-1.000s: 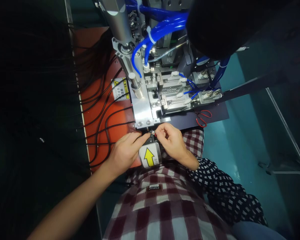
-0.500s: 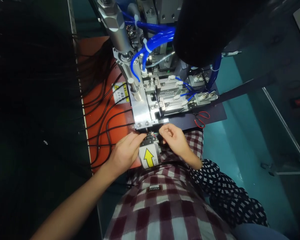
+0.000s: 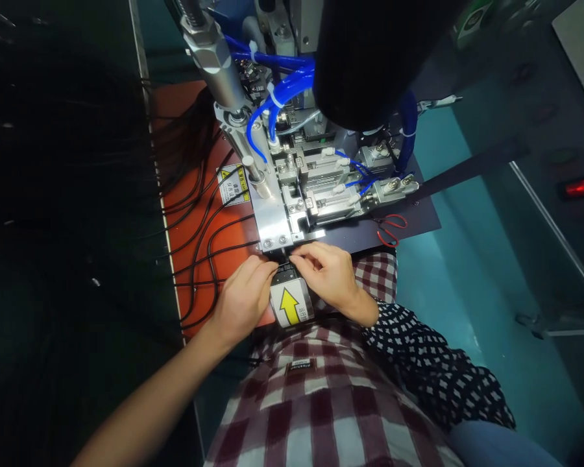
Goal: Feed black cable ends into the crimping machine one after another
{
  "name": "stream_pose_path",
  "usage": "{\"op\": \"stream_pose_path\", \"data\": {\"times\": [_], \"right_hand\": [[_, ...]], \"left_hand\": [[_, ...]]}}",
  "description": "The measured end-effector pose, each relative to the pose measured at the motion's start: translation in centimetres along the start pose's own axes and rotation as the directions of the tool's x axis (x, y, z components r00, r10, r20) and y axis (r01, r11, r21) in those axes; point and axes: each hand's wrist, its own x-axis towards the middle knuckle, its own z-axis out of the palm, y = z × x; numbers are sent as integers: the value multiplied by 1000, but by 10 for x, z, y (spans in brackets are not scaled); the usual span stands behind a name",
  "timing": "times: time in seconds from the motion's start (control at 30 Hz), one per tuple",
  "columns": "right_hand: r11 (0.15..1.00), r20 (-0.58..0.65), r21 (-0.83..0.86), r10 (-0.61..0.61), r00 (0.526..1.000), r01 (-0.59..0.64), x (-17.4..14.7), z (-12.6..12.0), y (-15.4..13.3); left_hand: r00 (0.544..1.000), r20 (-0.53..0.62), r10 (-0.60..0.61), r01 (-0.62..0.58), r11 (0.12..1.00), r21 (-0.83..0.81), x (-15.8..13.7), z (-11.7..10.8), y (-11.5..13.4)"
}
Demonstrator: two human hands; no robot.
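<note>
My left hand [image 3: 246,295] is closed in a pinch at the left side of a small black fixture [image 3: 286,275] on the front of the metal machine [image 3: 274,228]. From the other side my right hand [image 3: 327,272] reaches in, thumb and forefinger pressed together just above the same fixture. Only a small gap parts the two sets of fingertips. Whatever lies between the fingers is hidden or too small to name. Below the fixture is a block with a yellow arrow label [image 3: 290,305], nearest my body.
Several black cables [image 3: 209,256] run across the orange mat [image 3: 194,168] on the left. Red-handled scissors [image 3: 393,228] lie right of the machine on a dark plate [image 3: 421,224]. Blue air tubes [image 3: 292,84] and a large black cylinder [image 3: 365,65] rise beyond my hands.
My right hand has moved left and in to the fixture, close to my left fingertips. Thin coloured wires seen there before are now covered. My left hand has hardly moved.
</note>
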Motion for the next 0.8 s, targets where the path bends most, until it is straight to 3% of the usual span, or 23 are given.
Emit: {"op": "stream_pose_path", "data": {"times": [0.1, 0.2, 0.3, 0.4, 0.5, 0.63, 0.73, 0.8], "right_hand": [[998, -20, 46, 32, 999, -31, -1, -2, 2], [968, 71, 179, 169, 983, -179, -1, 0, 8], [853, 216, 373, 304, 928, -366, 2, 5, 18], [776, 278, 449, 349, 895, -442, 2, 7, 26], [849, 149, 379, 335, 930, -367, -6, 5, 24], [958, -8, 242, 160, 987, -153, -19, 2, 9], [985, -44, 159, 82, 996, -74, -19, 3, 4], [981, -7, 169, 101, 995, -98, -16, 4, 8]], "left_hand": [[1000, 27, 14, -13, 999, -43, -1, -1, -1], [998, 61, 31, -26, 997, -76, -2, -4, -2], [995, 91, 50, -47, 998, -37, -1, -7, -2], [992, 104, 67, -68, 998, 1, 1, -8, -2], [991, 104, 79, -80, 997, 7, 1, -9, -3], [992, 111, 67, -67, 998, 3, 1, -8, -3], [993, 109, 54, -55, 998, 6, 1, -8, -3], [993, 109, 52, -53, 999, 5, 1, -8, -4]]}}
